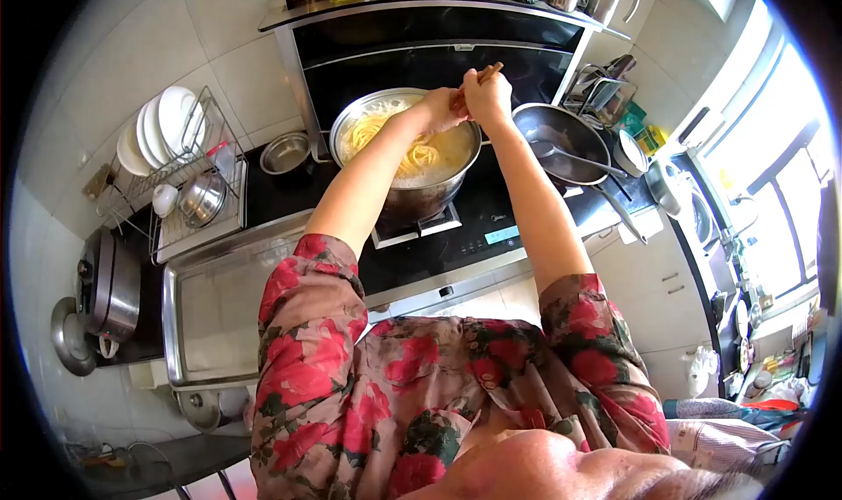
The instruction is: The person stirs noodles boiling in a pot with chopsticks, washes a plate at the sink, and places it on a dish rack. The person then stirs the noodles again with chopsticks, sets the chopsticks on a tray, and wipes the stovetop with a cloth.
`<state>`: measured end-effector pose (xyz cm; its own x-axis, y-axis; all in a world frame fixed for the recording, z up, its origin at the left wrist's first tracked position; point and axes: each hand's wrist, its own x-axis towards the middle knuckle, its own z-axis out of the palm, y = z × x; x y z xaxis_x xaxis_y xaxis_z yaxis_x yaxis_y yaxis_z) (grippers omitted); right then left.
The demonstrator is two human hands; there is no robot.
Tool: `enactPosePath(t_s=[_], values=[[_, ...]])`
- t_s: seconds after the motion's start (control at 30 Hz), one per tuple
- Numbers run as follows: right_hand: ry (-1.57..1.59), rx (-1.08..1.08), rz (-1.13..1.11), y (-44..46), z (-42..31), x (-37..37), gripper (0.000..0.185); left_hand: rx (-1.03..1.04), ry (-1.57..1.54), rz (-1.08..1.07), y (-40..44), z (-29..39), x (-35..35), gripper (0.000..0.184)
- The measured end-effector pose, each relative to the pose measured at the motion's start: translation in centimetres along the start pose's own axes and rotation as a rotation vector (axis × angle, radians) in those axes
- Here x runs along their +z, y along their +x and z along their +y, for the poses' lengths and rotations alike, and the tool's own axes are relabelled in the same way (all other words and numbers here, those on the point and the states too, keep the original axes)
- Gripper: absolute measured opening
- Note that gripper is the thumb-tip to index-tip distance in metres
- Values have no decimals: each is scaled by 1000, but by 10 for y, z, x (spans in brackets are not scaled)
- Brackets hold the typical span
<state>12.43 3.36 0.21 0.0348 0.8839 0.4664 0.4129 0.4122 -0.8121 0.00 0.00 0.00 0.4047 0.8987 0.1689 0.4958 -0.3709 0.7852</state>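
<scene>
A steel pot [421, 203] on the stove holds yellow noodles [419, 156] in pale, foamy liquid. Above the pot's right half, both hands meet close together. My left hand [436, 110] is closed around the lower part of brown wooden sticks [493, 70], which look like chopsticks. My right hand [488, 95] is closed on the same sticks, with their upper ends poking out past its fingers. The lower ends are hidden by the hands.
Right of the pot sits a dark wok [561, 132] with a ladle [583, 158] in it. A small steel bowl [286, 154], a dish rack [203, 203] with white plates [180, 123] and a metal tray [171, 325] are on the left. A shelf [421, 5] stands behind.
</scene>
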Motion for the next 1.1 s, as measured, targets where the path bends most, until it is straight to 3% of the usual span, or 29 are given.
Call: enactPosePath(t_s=[0.07,0.1,0.2,0.33,0.47,0.63,0.7,0.77,0.83,0.9,0.97,1.03,1.07,1.1], values=[[127,83,21,6,19,-1,31,-119,230,-14,-5,21,3,21],[116,161,28,-17,22,-16,30,-152,175,-32,-5,6,25,21],[354,248,-110,-11,18,-18,28,71,389,57,10,-19,17,28],[360,179,-264,-3,1,-27,35,-151,465,-49,4,9,2,37],[321,38,-423,1,-32,-45,33,-232,387,3,-18,44,-8,34],[240,-66,-610,2,-79,-73,34,-136,296,174,-39,70,-15,34],[184,-152,-597,0,-98,-85,35,-118,301,135,-46,89,-20,29],[116,-265,-658,3,-118,-101,36,59,37,155,-51,96,-23,28],[90,-156,-832,13,-136,-113,37,91,27,150,-61,112,-26,25],[46,-185,-841,3,-144,-116,34,163,-17,142,-69,118,-27,22],[-5,-370,-792,-6,-137,-107,37,181,-53,133,-69,95,-19,21],[-11,-266,-836,-11,-118,-93,36,102,167,233,-82,91,-7,21],[-20,-268,-867,-16,-105,-90,33,-47,257,290,-94,94,0,24],[-23,-269,-897,-23,-95,-91,29,11,347,475,-116,106,14,27]])
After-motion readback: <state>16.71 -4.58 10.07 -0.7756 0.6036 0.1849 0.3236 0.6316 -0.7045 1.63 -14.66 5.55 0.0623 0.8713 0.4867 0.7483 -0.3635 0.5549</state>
